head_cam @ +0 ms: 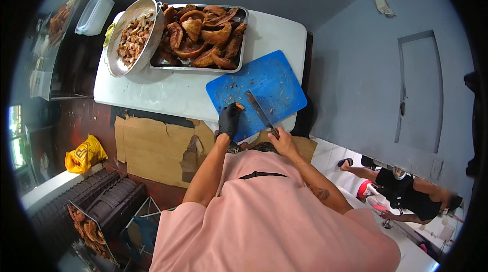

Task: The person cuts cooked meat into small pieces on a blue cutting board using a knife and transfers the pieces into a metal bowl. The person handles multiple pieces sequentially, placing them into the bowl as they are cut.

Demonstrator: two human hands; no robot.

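My left hand (229,119), in a black glove, grips a small piece of browned fried meat (239,106) at the left part of a blue cutting board (282,77). In my bare right hand (284,142) is the handle of a kitchen knife (259,108), its wide blade pointing away from me over the board. Crumbs and small scraps dot the board's surface. Beyond it, a metal tray (244,49) holds large curved pieces of fried pork (217,35). Left of the tray, a round metal strainer (113,56) tilts and contains chopped meat bits (135,41).
The white table (179,89) borders a grey wall (350,62). Flattened cardboard (152,146) covers floor at its front. A yellow plastic bag (87,153) and a rack of dark trays (110,199) stand at left. Another person (408,192) is at a counter on the right.
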